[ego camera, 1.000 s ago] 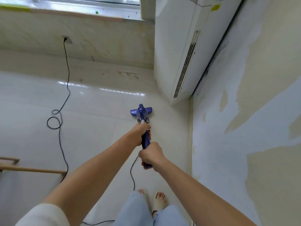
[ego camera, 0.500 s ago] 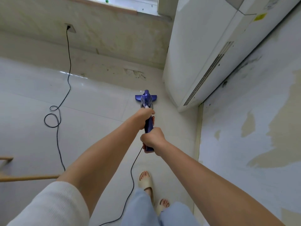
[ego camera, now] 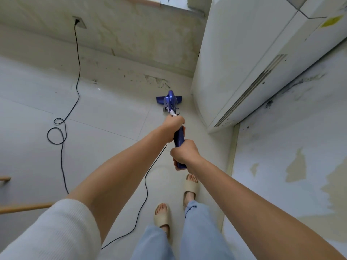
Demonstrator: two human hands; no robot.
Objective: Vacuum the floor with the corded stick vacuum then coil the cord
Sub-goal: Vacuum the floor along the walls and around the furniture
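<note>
A blue stick vacuum (ego camera: 170, 102) stands with its head on the pale tiled floor (ego camera: 105, 117), close to the base of a white floor-standing air conditioner. My left hand (ego camera: 173, 126) grips the upper shaft of the vacuum. Just behind it, my right hand (ego camera: 183, 153) grips the blue handle at its end. A black cord (ego camera: 62, 132) runs from a wall socket (ego camera: 78, 22) down across the floor, makes two loops at the left, and passes behind my left arm toward the handle.
The air conditioner (ego camera: 234, 62) fills the corner at the right. A wall with peeling paint (ego camera: 291, 166) runs along the right. Wooden bars (ego camera: 24, 207) jut in at the lower left. My feet in beige slippers (ego camera: 162, 216) stand behind the vacuum.
The vacuum head has slid forward toward the far wall and closer to the air conditioner's base. I have stepped forward, and both hands keep their grip.
</note>
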